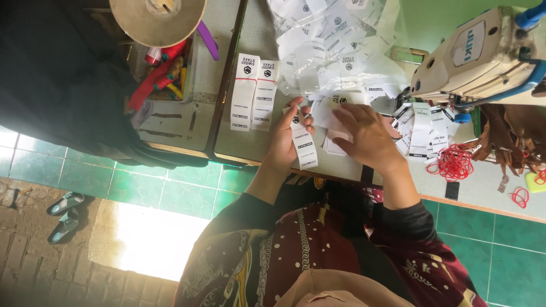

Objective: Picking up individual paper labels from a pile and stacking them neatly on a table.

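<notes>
White label strip (303, 145) clenched in left hand (284, 139) grip, right hand (367, 133) released, flat on loose labels (335, 122)

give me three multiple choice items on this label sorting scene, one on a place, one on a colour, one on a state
1. Where does the red cord lie?
A. on the table right of the right hand
B. on the floor by the sandals
C. inside the clear bag

2. What colour are the floor tiles?
A. white
B. green
C. brown

3. What is the left hand doing?
A. resting empty
B. holding a white label strip
C. gripping scissors

Answers:
1. A, the cord sits on the table beyond the right hand.
2. B, the tiles below the table edge are green.
3. B, its fingers close around a white label strip.
</notes>
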